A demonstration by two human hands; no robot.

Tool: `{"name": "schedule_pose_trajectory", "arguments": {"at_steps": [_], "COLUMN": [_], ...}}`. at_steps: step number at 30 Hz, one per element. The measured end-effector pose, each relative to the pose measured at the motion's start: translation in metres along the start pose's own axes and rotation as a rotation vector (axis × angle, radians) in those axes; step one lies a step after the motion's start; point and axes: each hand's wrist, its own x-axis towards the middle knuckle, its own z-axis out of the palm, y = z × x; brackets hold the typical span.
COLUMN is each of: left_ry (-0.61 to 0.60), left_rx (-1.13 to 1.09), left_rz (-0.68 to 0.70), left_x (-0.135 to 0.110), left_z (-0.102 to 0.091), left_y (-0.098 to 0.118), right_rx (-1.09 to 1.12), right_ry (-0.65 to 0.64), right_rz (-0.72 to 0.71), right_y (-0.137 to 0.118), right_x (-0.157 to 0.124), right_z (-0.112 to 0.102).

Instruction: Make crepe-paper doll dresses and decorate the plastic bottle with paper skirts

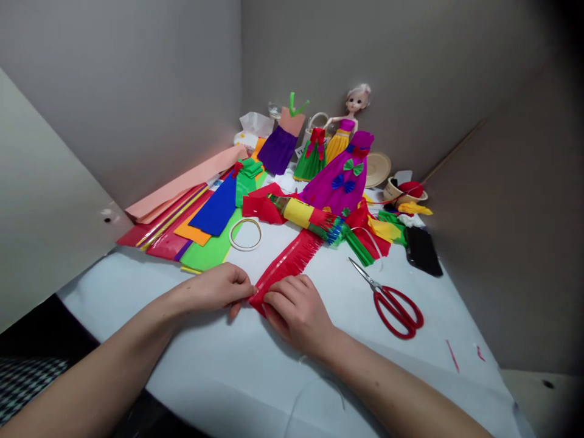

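Observation:
A red strip of crepe paper [285, 263], fringed along its right edge, lies slantwise on the white table. A shiny clear band, looking like tape, runs along its upper side. My left hand [223, 286] pinches the near left corner of the strip between thumb and fingers. My right hand [296, 307] is closed on the near end, with fingers curled over the red paper; its fingertips are partly hidden. Beyond the strip's far end lies a bottle [298, 213] on its side, wrapped in yellow and red paper with red, green and blue fringes.
Red-handled scissors [396, 307] lie to the right, points away from me. A tape roll [245, 234] sits left of the strip. Folded coloured papers [214, 210] are at the left, paper dresses [340, 176] and a doll [353, 115] at the back. A black phone [423, 250] lies near the right edge.

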Motion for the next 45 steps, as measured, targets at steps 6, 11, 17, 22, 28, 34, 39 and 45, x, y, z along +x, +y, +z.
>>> {"name": "schedule_pose_trajectory", "arguments": {"at_steps": [6,11,17,22,28,34,39,45], "left_ry": [0.005,-0.006,-0.022,-0.066,-0.035,0.026,0.131,0.217], "left_rx": [0.037,0.015,-0.218,-0.543,-0.431,-0.066,0.020,0.055], "left_rz": [0.001,0.022,0.036,0.028,0.032,0.025,0.020,0.026], "left_x": [-0.003,-0.004,-0.003,0.000,0.003,0.001,0.004,0.004], "left_z": [0.001,0.002,0.002,0.009,0.011,0.008,0.006,0.005], "left_y": [0.003,0.003,0.002,-0.002,-0.001,-0.001,-0.007,-0.007], "right_rx": [-0.014,0.036,0.026,-0.150,-0.181,-0.114,-0.085,-0.112], "right_ry": [-0.050,-0.047,0.083,0.146,0.098,-0.005,-0.068,-0.105], "right_rz": [0.009,0.010,-0.016,-0.037,-0.067,-0.028,-0.015,-0.022], "right_y": [0.001,0.001,-0.004,-0.006,-0.003,-0.005,-0.007,-0.009], "right_x": [-0.002,-0.003,0.002,0.005,0.000,-0.001,-0.002,-0.005], "right_z": [-0.001,-0.004,-0.003,0.001,0.001,0.000,0.002,0.005]}}
